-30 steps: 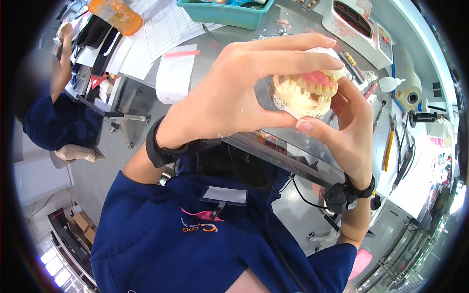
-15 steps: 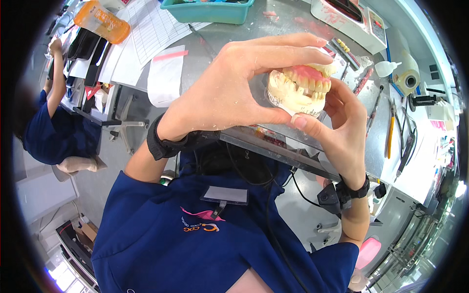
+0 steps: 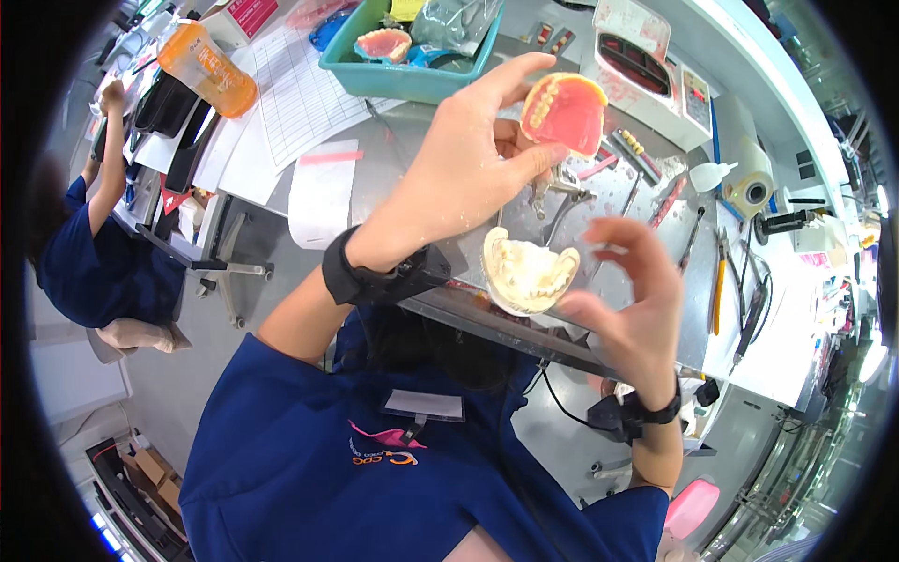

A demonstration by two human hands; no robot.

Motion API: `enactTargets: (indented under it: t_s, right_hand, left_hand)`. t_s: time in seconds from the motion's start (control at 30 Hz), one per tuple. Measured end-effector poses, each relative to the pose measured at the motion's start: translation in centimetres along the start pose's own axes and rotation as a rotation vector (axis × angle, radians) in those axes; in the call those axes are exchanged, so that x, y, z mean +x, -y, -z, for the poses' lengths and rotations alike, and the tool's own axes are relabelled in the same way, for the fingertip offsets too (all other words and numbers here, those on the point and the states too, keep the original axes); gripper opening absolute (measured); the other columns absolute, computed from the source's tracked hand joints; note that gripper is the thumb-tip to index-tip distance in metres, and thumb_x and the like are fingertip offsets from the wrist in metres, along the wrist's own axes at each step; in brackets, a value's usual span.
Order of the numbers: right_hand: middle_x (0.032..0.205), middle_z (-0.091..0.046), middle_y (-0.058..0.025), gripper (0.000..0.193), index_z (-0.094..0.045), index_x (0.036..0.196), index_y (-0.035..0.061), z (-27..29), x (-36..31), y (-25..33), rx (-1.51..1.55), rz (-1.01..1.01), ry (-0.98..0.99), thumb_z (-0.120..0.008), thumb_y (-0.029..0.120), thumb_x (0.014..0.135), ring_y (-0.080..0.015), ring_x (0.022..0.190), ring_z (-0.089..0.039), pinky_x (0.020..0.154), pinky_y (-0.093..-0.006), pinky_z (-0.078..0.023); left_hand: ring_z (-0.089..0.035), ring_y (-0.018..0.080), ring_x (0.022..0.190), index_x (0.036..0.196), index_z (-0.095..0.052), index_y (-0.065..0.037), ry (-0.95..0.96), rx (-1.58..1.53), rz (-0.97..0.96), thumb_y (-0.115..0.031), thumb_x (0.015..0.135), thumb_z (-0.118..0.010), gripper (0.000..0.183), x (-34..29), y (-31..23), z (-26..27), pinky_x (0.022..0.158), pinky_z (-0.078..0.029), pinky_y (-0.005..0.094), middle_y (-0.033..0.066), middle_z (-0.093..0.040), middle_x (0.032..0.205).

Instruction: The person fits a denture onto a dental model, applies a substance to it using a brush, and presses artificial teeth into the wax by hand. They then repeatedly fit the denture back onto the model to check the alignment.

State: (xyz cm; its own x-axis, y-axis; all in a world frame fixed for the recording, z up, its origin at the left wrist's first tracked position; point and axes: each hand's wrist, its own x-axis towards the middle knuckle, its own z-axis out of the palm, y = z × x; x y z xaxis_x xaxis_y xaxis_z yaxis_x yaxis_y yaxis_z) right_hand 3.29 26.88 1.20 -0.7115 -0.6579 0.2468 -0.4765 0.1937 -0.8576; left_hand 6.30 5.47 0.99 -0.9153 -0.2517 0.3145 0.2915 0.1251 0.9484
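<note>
Head cam: lower dental cast point(image 3: 529, 272) just came off the upper cast point(image 3: 575, 117) and is at the near edge of the desk point(image 3: 389, 155), right hand point(image 3: 639, 302) spread loose beside it, thumb contact unclear. Left hand point(image 3: 464, 173) pinches the upper cast farther out, so its pink palate looks reachable; some fingers are hidden behind.

Left hand point(image 3: 459, 173) holding denture point(image 3: 581, 114); right hand point(image 3: 641, 304) perhaps touching cast point(image 3: 526, 272).

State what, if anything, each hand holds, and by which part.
The left hand grips the upper dental model by its left side, thumb on the lower edge. The right hand is open beside the lower dental cast, contact unclear.
</note>
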Motion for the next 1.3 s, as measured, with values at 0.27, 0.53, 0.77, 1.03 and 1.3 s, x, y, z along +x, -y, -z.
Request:
enactTargets:
  t_s: [0.27,0.53,0.77,1.03,1.3]
  right_hand:
    - [0.120,-0.059,-0.0093,0.063,-0.039,0.138,0.0000,1.2,10.7,-3.1,0.446,-0.055,0.357,-0.071,0.008,0.085,-0.0138,0.109,-0.058,0.087,-0.0276,-0.050]
    - [0.122,-0.057,-0.0050,0.046,-0.041,0.136,0.0028,-2.1,10.1,-3.6,0.670,-0.094,0.256,-0.058,0.010,0.094,-0.0113,0.109,-0.056,0.084,-0.0287,-0.054]
    - [0.122,-0.056,-0.0069,0.051,-0.037,0.140,0.0021,-2.5,9.6,-3.2,0.721,-0.125,0.161,-0.058,0.006,0.093,-0.0141,0.111,-0.056,0.084,-0.0305,-0.054]
    - [0.120,-0.057,-0.0061,0.049,-0.038,0.137,0.0005,-2.4,9.7,-3.4,0.722,-0.121,0.168,-0.059,0.006,0.093,-0.0121,0.109,-0.056,0.088,-0.0295,-0.052]
    - [0.120,-0.057,-0.0058,0.047,-0.041,0.135,-0.0005,-2.7,9.7,-3.4,0.700,-0.100,0.144,-0.060,0.008,0.093,-0.0118,0.110,-0.055,0.093,-0.0278,-0.045]
  left_hand:
    - [-0.064,0.0144,0.095,0.127,-0.051,0.000,-0.036,0.196,-0.097,-0.006,0.080,-0.074,0.052,0.7,0.8,-0.5,0.071,-0.052,0.0239,0.0109,-0.062,0.115]
    - [-0.065,0.0199,0.099,0.102,-0.070,0.002,-0.517,0.078,-0.158,-0.006,0.076,-0.077,0.028,-0.9,2.7,-2.2,0.084,-0.053,0.0324,0.0152,-0.067,0.111]
    - [-0.067,0.0181,0.095,0.097,-0.069,0.005,-0.623,0.010,-0.150,-0.001,0.076,-0.075,0.023,-0.4,2.5,-3.4,0.086,-0.054,0.0291,0.0190,-0.068,0.106]
    - [-0.067,0.0195,0.094,0.089,-0.066,0.009,-0.631,-0.080,-0.152,0.006,0.076,-0.073,0.014,0.2,2.4,-3.7,0.083,-0.056,0.0297,0.0221,-0.065,0.111]
    - [-0.067,0.0196,0.094,0.089,-0.064,0.009,-0.620,-0.094,-0.150,0.006,0.077,-0.073,0.015,0.1,2.7,-3.6,0.083,-0.056,0.0293,0.0233,-0.065,0.113]
